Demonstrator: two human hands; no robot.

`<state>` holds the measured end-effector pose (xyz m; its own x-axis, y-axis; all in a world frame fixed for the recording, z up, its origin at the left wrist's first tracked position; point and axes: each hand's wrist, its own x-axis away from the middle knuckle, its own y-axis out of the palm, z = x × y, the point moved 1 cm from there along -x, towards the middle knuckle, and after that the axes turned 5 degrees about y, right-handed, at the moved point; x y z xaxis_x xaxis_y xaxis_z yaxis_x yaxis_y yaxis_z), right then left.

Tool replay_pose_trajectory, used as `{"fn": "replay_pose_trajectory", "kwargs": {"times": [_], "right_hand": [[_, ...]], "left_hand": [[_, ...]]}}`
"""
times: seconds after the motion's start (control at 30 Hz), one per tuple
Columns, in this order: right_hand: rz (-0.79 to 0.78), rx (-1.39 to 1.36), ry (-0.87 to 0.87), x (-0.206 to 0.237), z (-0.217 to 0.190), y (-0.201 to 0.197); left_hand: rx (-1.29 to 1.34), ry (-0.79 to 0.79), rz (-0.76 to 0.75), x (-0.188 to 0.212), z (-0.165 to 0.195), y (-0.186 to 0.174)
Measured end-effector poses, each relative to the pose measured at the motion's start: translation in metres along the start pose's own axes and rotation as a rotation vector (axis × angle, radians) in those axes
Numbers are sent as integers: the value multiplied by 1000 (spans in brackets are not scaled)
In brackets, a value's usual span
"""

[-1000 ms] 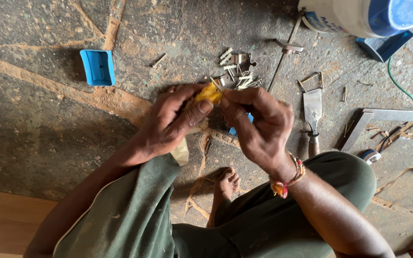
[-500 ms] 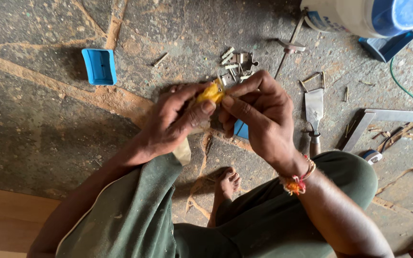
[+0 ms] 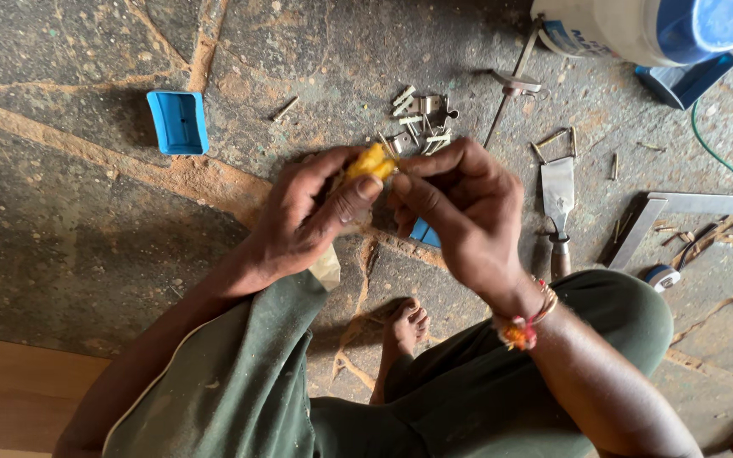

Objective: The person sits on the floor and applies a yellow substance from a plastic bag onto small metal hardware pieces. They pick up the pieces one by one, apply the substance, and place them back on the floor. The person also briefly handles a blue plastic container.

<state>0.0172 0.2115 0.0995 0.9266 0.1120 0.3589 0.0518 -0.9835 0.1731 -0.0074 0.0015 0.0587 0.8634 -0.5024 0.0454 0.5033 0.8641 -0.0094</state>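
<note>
Rough stone floor [image 3: 86, 254], sawdust in the cracks. Left hand [image 3: 311, 216] closed around a small yellow object [image 3: 371, 161], thumb pressed on it. Right hand [image 3: 460, 212] pinches at the object's edge with its fingertips. Just beyond lie metal fittings [image 3: 422, 119]; blue box [image 3: 178, 121] to the left, chisel [image 3: 558, 203] to the right.

One blue tray [image 3: 178, 121] lies on the floor. Right of it sit one heap of small metal fittings [image 3: 422, 123], perhaps a dozen though too small to count surely, one chisel [image 3: 558, 203], one steel square [image 3: 680, 212] and one white bucket [image 3: 629, 30]. Two hands [image 3: 316, 216] [image 3: 460, 212] share one yellow piece [image 3: 372, 161].
</note>
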Motion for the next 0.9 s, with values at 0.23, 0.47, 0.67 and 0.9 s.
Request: {"fn": "replay_pose_trajectory", "kwargs": {"times": [0.23, 0.47, 0.67, 0.9], "right_hand": [[154, 229, -179, 8, -3, 11], [148, 353, -274, 5, -8, 11], [136, 395, -302, 6, -5, 10], [142, 33, 2, 1, 1, 8]], "left_hand": [[28, -24, 0, 0, 0, -1], [-27, -8, -7, -1, -2, -1], [-75, -9, 30, -1, -6, 1], [-69, -2, 11, -1, -4, -1]]}}
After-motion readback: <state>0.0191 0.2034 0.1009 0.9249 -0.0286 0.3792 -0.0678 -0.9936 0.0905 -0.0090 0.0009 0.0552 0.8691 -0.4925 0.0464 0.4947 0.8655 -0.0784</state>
